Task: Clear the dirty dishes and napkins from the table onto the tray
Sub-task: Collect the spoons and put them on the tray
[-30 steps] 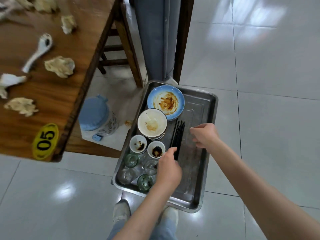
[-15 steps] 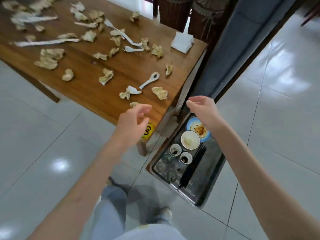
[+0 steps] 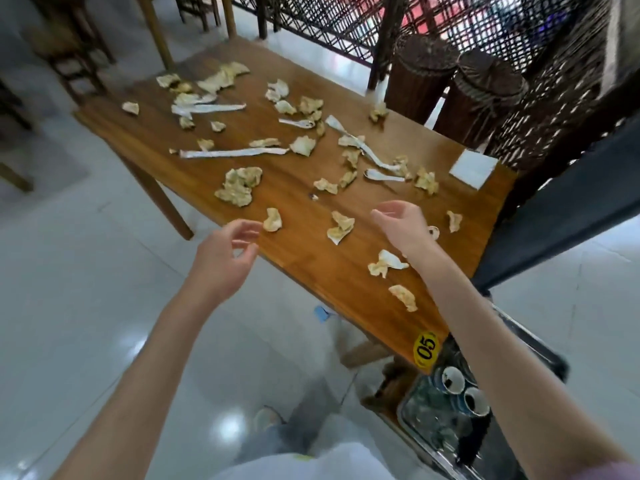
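- so the big change: a second ago both hands were down in the tray sorting out the chopsticks, now they've swung up over the wooden table — looks to me like the dishes are done for the moment and it's napkin time
- the table runs away from the fingertips toward the far left, and it's littered all over with crumpled napkins, mostly yellowish and stained, plus a few long white paper strips, probably chopstick wrappers
- metal tray sits on the floor, down by the right elbow, well behind both hands, half hidden by the arm; two small sauce cups show in it, the rest is blurry
- left hand is empty, fingers loosely curled and spread, thumb and forefinger parted like a pinch is coming
- right hand is also empty as far as I can see, half open, fingers relaxed over the near edge
- big clump of napkins lies well beyond the left fingertips
- nearest napkin sits just past the left fingertips, almost touching, my bet for the first grab
- another wad lies between the two hands, a third is tucked under the right wrist
- white ceramic spoon lies a bit past the right fingers
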A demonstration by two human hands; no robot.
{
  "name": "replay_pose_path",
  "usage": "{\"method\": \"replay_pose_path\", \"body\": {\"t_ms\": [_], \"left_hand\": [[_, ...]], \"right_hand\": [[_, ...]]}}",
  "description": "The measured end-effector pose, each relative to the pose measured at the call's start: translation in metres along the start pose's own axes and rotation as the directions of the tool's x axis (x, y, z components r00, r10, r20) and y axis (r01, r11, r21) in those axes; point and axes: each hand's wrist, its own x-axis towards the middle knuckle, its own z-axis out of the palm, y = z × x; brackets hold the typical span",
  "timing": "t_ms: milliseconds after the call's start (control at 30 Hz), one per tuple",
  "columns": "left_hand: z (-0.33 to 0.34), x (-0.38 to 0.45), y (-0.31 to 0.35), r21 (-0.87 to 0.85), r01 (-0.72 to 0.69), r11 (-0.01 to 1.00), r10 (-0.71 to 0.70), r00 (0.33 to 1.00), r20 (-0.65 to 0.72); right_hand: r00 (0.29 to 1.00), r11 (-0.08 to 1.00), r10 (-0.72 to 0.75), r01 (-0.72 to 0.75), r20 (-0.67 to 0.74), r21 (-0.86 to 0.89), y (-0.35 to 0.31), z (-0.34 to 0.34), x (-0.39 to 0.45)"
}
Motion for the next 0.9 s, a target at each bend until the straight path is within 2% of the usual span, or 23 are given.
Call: {"method": "replay_pose_path", "body": {"t_ms": [233, 433, 667, 900], "left_hand": [[-0.028, 0.089, -0.028, 0.027, -0.027, 0.999, 0.027, 1.0, 0.014], [-0.034, 0.193, -0.04, 0.052, -0.036, 0.998, 0.034, 0.999, 0.033], [-0.031, 0.322, -0.053, 0.131, -0.1, 0.986, 0.088, 0.992, 0.088], [0.008, 0.43, -0.057, 0.218, -0.232, 0.948, 0.182, 0.956, 0.228]], "right_hand": [[0.998, 0.999, 0.042, -0.042, 0.051, -0.012, -0.029, 0.062, 0.046], [1.0, 0.997, -0.001, 0.001, 0.0, -0.08, -0.053, 0.093, 0.116], [0.998, 0.967, -0.034, 0.02, -0.052, -0.254, -0.072, 0.114, 0.199], [0.994, 0.88, 0.095, -0.113, -0.062, -0.462, -0.056, 0.124, 0.247]]}}
